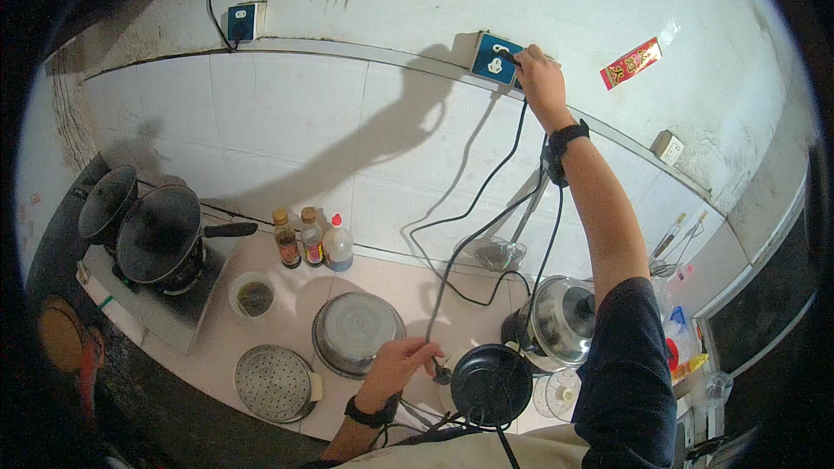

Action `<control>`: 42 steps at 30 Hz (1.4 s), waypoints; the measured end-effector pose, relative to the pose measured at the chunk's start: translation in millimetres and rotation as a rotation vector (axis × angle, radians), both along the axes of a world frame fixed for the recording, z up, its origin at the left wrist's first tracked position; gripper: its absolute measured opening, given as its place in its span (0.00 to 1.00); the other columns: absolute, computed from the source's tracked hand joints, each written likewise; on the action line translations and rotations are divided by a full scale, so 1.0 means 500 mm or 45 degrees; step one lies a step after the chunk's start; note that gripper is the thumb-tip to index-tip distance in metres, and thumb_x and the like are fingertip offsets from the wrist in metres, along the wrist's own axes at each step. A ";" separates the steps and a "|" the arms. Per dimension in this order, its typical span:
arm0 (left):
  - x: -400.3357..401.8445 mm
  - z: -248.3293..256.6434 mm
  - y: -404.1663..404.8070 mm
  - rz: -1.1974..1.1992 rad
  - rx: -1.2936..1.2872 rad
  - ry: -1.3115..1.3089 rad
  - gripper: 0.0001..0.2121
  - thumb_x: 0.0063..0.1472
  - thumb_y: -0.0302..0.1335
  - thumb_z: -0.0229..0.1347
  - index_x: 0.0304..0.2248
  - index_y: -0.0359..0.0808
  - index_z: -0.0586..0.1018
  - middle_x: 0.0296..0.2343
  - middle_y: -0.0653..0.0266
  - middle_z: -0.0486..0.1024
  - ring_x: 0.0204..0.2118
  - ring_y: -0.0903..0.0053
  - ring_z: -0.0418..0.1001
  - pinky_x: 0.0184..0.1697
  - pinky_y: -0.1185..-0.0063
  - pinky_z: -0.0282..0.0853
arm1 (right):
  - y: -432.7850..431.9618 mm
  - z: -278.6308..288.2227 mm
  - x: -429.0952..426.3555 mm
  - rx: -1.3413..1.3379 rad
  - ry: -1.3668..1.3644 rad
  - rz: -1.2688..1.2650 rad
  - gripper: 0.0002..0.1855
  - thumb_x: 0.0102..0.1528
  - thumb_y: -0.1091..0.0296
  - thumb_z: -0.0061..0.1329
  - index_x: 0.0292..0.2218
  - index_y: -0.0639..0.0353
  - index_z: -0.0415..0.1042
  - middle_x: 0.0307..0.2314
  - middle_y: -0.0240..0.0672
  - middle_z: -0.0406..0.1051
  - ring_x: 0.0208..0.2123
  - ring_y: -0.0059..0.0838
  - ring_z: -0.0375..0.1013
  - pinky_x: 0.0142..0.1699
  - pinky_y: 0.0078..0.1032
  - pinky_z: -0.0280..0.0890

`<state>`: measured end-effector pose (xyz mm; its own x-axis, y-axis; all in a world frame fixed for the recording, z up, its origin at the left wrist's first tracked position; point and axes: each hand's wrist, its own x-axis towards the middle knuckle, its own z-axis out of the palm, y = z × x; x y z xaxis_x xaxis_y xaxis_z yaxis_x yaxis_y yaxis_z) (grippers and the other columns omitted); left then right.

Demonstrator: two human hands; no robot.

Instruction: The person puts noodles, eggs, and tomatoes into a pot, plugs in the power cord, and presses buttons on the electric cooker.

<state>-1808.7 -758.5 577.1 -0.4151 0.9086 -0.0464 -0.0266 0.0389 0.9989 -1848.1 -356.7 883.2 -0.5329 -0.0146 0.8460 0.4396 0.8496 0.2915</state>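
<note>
My right hand (pixel 542 81) is raised to the blue wall socket (pixel 493 62) and grips a black plug (pixel 508 56) at its upper holes. Whether the plug is fully in cannot be told. Black cables hang from around the socket down the tiled wall. My left hand (pixel 405 365), low over the counter, holds a black cable (pixel 432 326) near a dark plug-like end (pixel 442 375). Just right of it lies a small black frying pan (pixel 491 384); an upturned metal basin (pixel 358 332) is to its upper left.
Woks (pixel 161 234) stand on the stove at the left. Sauce bottles (pixel 313 238) line the wall. A steamer plate (pixel 273 383), a bowl (pixel 254 296) and a lidded pot (pixel 561 320) sit on the counter (pixel 221 332). Tangled cords lie by the near edge.
</note>
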 end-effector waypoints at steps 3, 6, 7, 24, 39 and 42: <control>0.002 -0.007 0.004 -0.070 -0.014 0.106 0.14 0.67 0.34 0.50 0.33 0.33 0.83 0.21 0.69 0.78 0.26 0.84 0.74 0.31 0.81 0.68 | -0.023 -0.008 0.021 -0.022 0.128 0.100 0.09 0.54 0.71 0.53 0.39 0.57 0.76 0.35 0.38 0.72 0.33 0.41 0.75 0.37 0.34 0.70; -0.017 -0.042 -0.013 -0.011 0.043 0.057 0.15 0.67 0.35 0.50 0.34 0.32 0.82 0.21 0.69 0.79 0.26 0.83 0.74 0.31 0.81 0.67 | -0.097 -0.028 0.113 -0.153 0.358 0.285 0.11 0.54 0.71 0.56 0.40 0.58 0.77 0.32 0.35 0.74 0.28 0.30 0.74 0.31 0.27 0.68; -0.031 -0.053 -0.020 0.015 0.061 0.031 0.15 0.67 0.36 0.50 0.34 0.32 0.82 0.21 0.68 0.79 0.25 0.83 0.74 0.30 0.82 0.67 | -0.126 -0.040 0.150 -0.237 0.410 0.307 0.12 0.54 0.71 0.58 0.41 0.58 0.77 0.31 0.34 0.74 0.25 0.24 0.73 0.29 0.22 0.67; -0.073 0.108 0.068 0.252 0.536 0.148 0.14 0.65 0.25 0.52 0.49 0.34 0.75 0.45 0.62 0.78 0.48 0.79 0.72 0.49 0.80 0.67 | -0.075 -0.639 0.453 -2.318 -0.086 0.495 0.15 0.58 0.74 0.54 0.46 0.63 0.69 0.38 0.39 0.78 0.39 0.25 0.76 0.44 0.21 0.69; -0.067 0.128 0.060 -0.236 0.758 -0.813 0.21 0.70 0.41 0.46 0.52 0.33 0.72 0.38 0.64 0.77 0.51 0.65 0.72 0.49 0.73 0.68 | -0.147 -0.638 0.430 -2.344 0.392 0.877 0.09 0.59 0.75 0.51 0.39 0.55 0.64 0.38 0.38 0.76 0.42 0.28 0.75 0.49 0.26 0.69; -0.036 0.142 0.031 -0.242 0.602 -0.963 0.22 0.67 0.41 0.50 0.52 0.33 0.71 0.26 0.69 0.69 0.33 0.75 0.67 0.34 0.80 0.65 | -0.161 -0.635 0.433 -2.332 0.414 0.809 0.09 0.60 0.75 0.51 0.37 0.53 0.63 0.38 0.35 0.76 0.42 0.26 0.75 0.47 0.24 0.69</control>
